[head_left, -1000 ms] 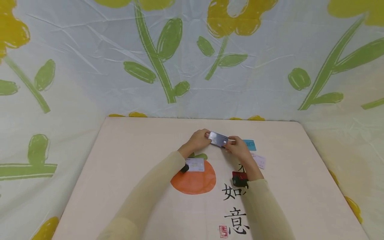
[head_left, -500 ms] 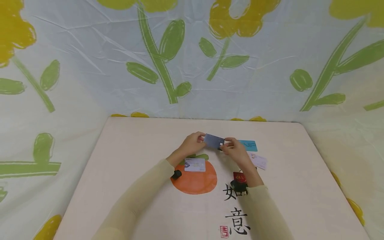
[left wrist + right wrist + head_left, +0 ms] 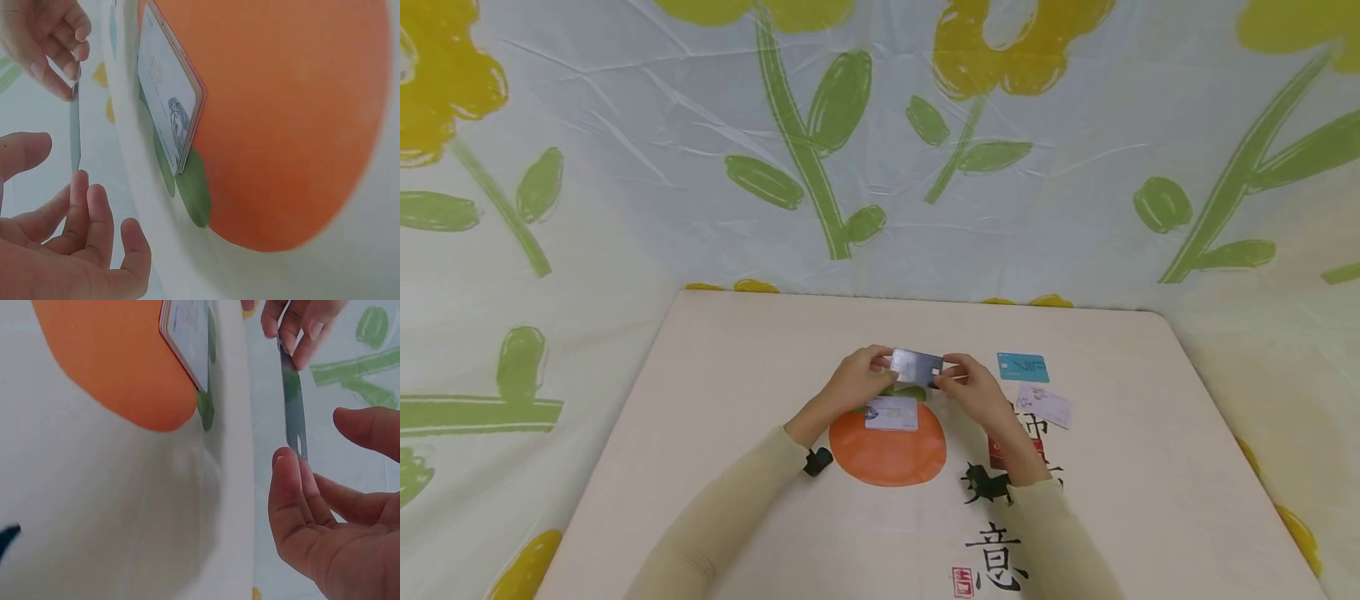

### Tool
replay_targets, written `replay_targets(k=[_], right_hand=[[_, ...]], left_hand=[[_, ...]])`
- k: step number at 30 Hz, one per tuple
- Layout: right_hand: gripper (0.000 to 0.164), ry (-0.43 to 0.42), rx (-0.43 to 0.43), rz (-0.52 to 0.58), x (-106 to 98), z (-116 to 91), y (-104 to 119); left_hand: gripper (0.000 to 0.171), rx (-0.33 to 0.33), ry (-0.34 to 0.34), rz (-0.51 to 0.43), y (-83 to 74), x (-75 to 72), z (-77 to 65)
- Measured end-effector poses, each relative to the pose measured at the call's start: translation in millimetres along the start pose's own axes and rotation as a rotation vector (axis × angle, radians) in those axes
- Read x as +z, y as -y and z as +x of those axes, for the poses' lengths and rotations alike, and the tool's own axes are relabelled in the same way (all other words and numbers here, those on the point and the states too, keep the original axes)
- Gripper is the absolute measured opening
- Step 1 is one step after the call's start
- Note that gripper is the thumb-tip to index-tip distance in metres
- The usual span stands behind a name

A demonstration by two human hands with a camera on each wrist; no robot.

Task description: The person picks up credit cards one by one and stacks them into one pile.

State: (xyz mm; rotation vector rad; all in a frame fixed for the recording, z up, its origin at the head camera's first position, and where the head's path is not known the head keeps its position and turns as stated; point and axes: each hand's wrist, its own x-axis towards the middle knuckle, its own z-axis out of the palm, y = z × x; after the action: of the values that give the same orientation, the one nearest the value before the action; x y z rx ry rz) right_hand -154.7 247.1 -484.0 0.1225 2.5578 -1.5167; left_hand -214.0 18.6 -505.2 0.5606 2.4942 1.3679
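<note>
A dark grey bank card [image 3: 916,367] with a small light chip is held up by its two short ends in the head view. My left hand [image 3: 859,380] grips its left end, and my right hand [image 3: 976,387] has the other end between its fingers. Both wrist views show the card nearly edge-on, fingertips at its ends. Just below it, a stack of cards [image 3: 167,94] with a white one on top lies on the orange fruit print; the head view shows that white card [image 3: 891,413] too.
Right of the hands lie a blue card [image 3: 1023,367] and a pale pink card [image 3: 1045,406]. A red card [image 3: 997,455] is partly hidden under the right forearm. The pink tablecloth [image 3: 737,358] ends at a flower-printed curtain [image 3: 700,225].
Both hands have carried the grey card left and a little nearer, over the white card's far edge. The blue card has come fully into sight as the right hand moved off it.
</note>
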Motion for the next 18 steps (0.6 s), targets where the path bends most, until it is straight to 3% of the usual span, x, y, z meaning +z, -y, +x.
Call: replay_targets(k=[18], right_hand=[[0.049, 0.068, -0.014, 0.013, 28, -6, 5]], left_hand=[[0.046, -0.009, -0.036, -0.016, 15.0, -13.9, -45.1]])
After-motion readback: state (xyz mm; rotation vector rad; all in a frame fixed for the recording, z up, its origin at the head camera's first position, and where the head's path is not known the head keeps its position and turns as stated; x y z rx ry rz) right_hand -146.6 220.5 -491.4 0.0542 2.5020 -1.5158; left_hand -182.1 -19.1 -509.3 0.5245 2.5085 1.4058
